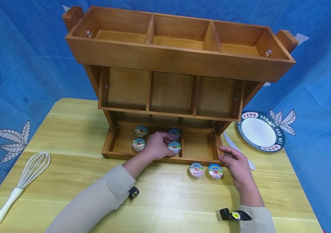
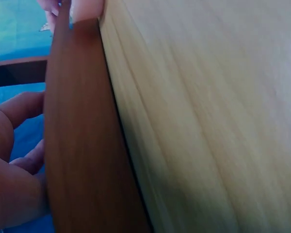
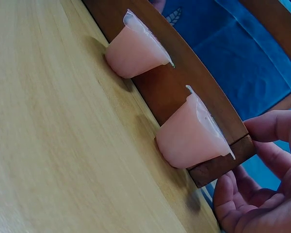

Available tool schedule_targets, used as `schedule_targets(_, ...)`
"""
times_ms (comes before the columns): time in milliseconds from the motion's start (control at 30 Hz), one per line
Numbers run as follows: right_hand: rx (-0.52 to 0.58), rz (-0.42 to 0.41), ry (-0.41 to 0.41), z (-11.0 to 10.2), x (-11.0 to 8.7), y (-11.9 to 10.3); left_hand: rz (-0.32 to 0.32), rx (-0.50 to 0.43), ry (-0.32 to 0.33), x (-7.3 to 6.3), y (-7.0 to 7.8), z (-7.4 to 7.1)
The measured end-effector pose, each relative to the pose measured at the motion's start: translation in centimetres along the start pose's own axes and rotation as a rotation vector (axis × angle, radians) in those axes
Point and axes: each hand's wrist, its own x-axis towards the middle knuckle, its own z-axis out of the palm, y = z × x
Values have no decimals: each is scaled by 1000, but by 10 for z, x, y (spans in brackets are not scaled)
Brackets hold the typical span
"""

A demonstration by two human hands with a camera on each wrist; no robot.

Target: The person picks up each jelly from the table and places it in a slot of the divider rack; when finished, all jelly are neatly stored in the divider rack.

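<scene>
A three-tier wooden rack (image 1: 180, 60) stands on the table, each tier split into three compartments. In the bottom tier's middle compartment, my left hand (image 1: 157, 146) holds a jelly cup (image 1: 174, 147) with a printed lid between thumb and fingers. Just behind that cup is another jelly cup (image 1: 174, 133). Two more, a rear cup (image 1: 141, 130) and a front cup (image 1: 138, 144), sit in the left compartment. My right hand (image 1: 237, 165) grips the bottom tier's front right corner. Before it on the table stand two pink jelly cups (image 3: 136, 48) (image 3: 191, 133).
A white-handled whisk (image 1: 20, 191) lies at the table's left. On the right, a green-rimmed plate (image 1: 261, 149) lies near the edge, with a white knife (image 1: 231, 142) between it and the rack. Blue cloth (image 1: 322, 81) hangs behind.
</scene>
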Motion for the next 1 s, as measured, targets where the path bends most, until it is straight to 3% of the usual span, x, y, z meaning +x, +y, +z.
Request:
schedule_targets(233,-1,-4,2,0,1,1,51,17,45,-14,8,0)
schedule_targets(433,4,-7,1,0,1,1,126,6,130,-28,14,1)
schedule_targets(567,-1,-10,2,0,1,1,178,-81,173,-42,23,6)
schedule_targets(700,-5,-13,0,0,1,1,219,-216,175,-54,29,16)
schedule_targets(833,-1,-15,-2,-1,1,1,219,-300,165,-65,34,28)
schedule_targets(1000,-8,-20,-3,0,0,0,187,-324,140,-74,36,47)
